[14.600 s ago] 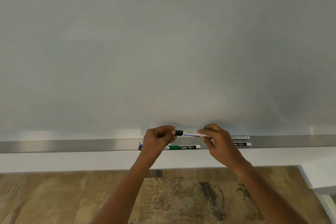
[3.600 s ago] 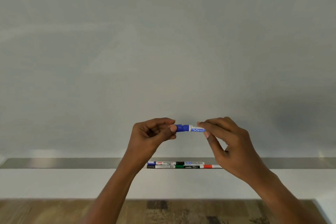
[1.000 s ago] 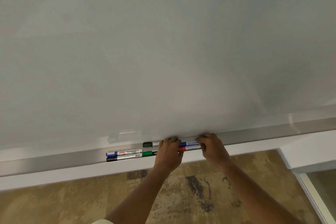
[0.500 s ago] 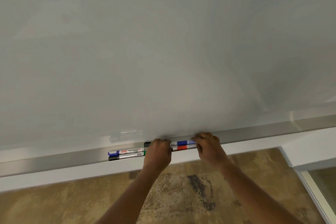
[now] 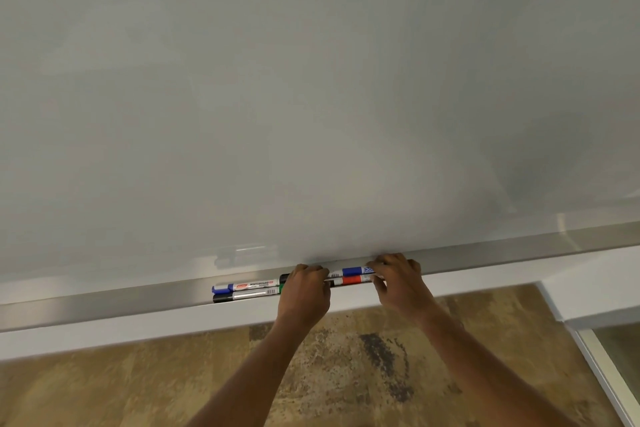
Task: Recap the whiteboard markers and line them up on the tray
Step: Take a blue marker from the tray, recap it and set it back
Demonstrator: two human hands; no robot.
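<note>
The metal tray [image 5: 138, 303] runs under the whiteboard and holds several capped markers in two rows. At the left lie a blue-capped marker [image 5: 247, 286] and, in front of it, a black-capped one [image 5: 242, 296]. My left hand [image 5: 306, 293] curls over the middle of the rows, covering most of a green marker [image 5: 281, 289] and the back-row marker with a black cap [image 5: 284, 277]. Further right lie a blue-capped marker [image 5: 355, 270] and a red one [image 5: 351, 280]. My right hand [image 5: 398, 282] pinches their right ends.
The whiteboard [image 5: 311, 97] fills the upper view, with a white ledge [image 5: 138, 329] below the tray. Underneath is a mottled brown floor [image 5: 173, 385]. A white frame with glass [image 5: 616, 350] stands at the lower right.
My left hand slid leftward along the tray over the last second, uncovering the blue-capped and red markers between my hands. My right hand stays at their right ends.
</note>
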